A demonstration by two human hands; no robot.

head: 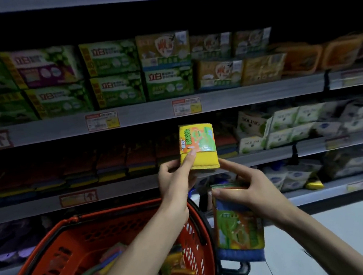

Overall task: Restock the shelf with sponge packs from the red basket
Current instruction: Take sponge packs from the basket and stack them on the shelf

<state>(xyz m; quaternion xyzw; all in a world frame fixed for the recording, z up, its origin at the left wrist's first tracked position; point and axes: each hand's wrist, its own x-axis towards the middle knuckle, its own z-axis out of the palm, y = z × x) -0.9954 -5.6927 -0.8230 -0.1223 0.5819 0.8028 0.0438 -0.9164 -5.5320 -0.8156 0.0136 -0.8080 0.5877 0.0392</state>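
Head view puts us before the shelf (264, 155), our left hand (175, 177) gripping a yellow pack (198, 144) by its lower end. The thumb lies up across the label and the fingers curl behind, so the printed face is toward us and the far end is free to go in first. Our right hand (252, 194) pinches a second pack (237, 224) by its top, thumb on the near face, and lets it hang low just right of the basket (121, 209), we judge to keep it ready for the next placing. That hand's forefinger is stretched out to touch the yellow pack's lower right corner, probably to steady or square it. The yellow pack is raised in front of the shelf, not yet on it, just right of dim stacks (113, 168) of like sponges, which looks to be its spot. More packs (103, 262) lie in the basket, near and left under our left forearm, so much restocking remains.
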